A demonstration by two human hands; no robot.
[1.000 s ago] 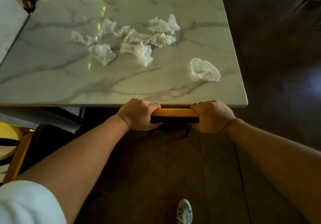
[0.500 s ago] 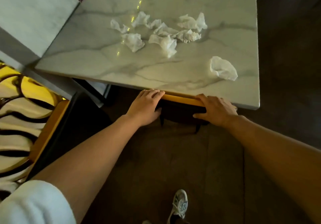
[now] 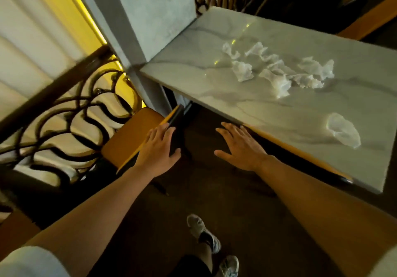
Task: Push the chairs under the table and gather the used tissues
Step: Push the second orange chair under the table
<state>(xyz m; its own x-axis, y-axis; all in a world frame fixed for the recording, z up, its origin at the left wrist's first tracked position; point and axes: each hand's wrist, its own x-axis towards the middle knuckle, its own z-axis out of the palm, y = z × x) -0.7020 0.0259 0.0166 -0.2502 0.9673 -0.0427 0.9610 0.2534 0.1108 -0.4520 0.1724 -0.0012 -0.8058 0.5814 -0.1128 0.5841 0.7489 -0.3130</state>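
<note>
Head view, our left hand [image 3: 160, 150] resting open on a chair's back [image 3: 171, 122], our right hand [image 3: 240, 147] open beside the desk [image 3: 268, 109] edge, crumpled tissues [image 3: 277, 70] farther up the desktop, no readable writing.

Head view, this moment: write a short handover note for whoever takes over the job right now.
Left hand: fingers laid on the back of the second chair, which stands out from the table; no full grip yet.
Right hand: open, holding nothing, beside the table's near edge.
Done: the first chair is tucked under, only its back edge showing.
Left: push the second chair in, then gather the cluster of tissues and the lone tissue.
</note>
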